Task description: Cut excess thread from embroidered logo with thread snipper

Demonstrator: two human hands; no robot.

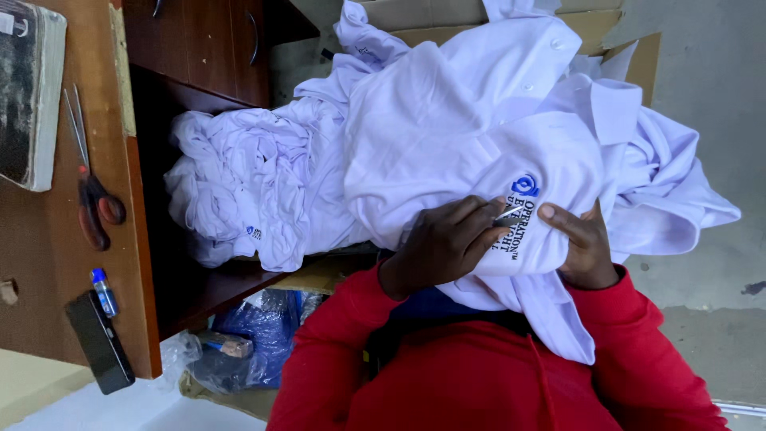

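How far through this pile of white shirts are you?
Hard to say. A crumpled heap of white shirts lies aside, perhaps finished. In hand: the left hand and right hand hold one shirt at its blue logo. More fill the cardboard box.

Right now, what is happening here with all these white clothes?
A person in a red top holds a white shirt on the lap with both hands. The left hand pinches a small thin tool, hard to make out, at the shirt's printed blue logo, while the right hand grips the cloth beside it. More white shirts lie in a pile on the wooden desk, and others fill a cardboard box behind. Scissors lie on the desk.
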